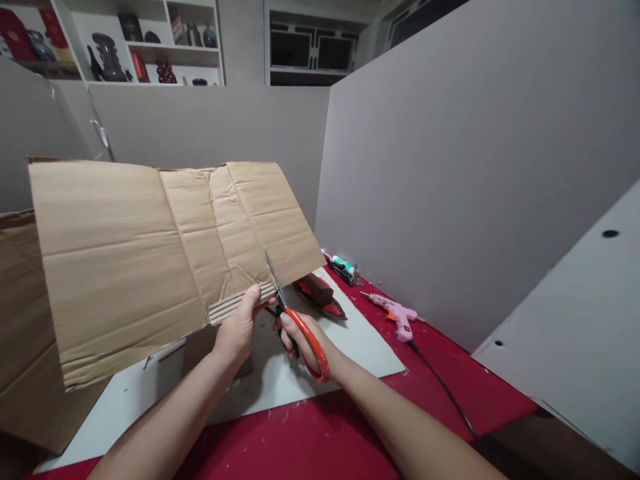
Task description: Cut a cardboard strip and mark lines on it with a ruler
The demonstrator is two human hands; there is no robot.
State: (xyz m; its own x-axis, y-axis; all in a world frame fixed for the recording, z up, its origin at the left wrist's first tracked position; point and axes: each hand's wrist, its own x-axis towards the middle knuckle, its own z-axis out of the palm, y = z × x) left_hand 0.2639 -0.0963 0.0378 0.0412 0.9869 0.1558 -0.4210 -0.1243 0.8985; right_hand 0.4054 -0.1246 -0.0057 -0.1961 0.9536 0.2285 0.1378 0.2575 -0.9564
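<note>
A large creased sheet of cardboard is held up in front of me. My left hand grips its lower edge, thumb on top, beside a strip with exposed corrugated ridges. Scissors with an orange-red handle loop are in my right hand, fingers through the handles. One blade lies over the face of the cardboard, just right of my left thumb; the other blade is hidden behind the sheet. Beneath the sheet's right corner, a dark brown object with red inside rests on the white board.
A pink glue gun with a black cord lies on the red tabletop to the right. Behind it are a green-and-white tube and small tools. More cardboard stands at left. Grey partitions enclose the table; a white board covers part of it.
</note>
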